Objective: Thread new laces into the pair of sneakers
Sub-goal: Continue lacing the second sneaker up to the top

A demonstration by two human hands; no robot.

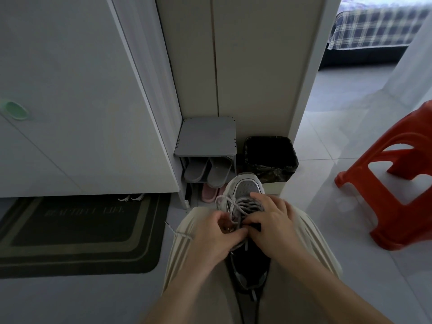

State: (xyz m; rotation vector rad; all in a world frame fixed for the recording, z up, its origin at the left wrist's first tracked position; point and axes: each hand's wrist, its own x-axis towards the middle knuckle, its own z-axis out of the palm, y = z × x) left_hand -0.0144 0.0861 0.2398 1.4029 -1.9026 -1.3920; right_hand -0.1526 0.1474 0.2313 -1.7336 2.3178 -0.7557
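Two bare forearms are seen reaching forward from the bottom edge, over a lap covered by cream trousers (306,242). Between the thighs a grey and white sneaker (246,187) is laid lengthwise, its toe pointed away and its dark opening turned toward the wearer of the camera. A pale lace (233,204) is crossed over the upper half of the sneaker in loose loops. The lace is pinched near the eyelets by the left hand (216,232), whose fingers are curled tightly inward. The sneaker is held by the right hand (272,220), which is laid over the laced part with fingers bent around it and the thumb pressed toward the left hand. A loose lace end (178,232) is draped off the left thigh.

Just beyond the toe, a low grey shoe rack (207,136) is set against the wall, with grey slippers (210,170) tucked beneath it and a pink slipper (209,191) on the floor below. A bin (271,157) lined with a black bag is placed just beside the rack. To the left, a dark doormat (77,232) is spread before a white door (81,90). To the right, a red plastic stool (385,183) is stood on pale floor tiles, and a bed with a plaid cover (378,24) is visible well beyond.
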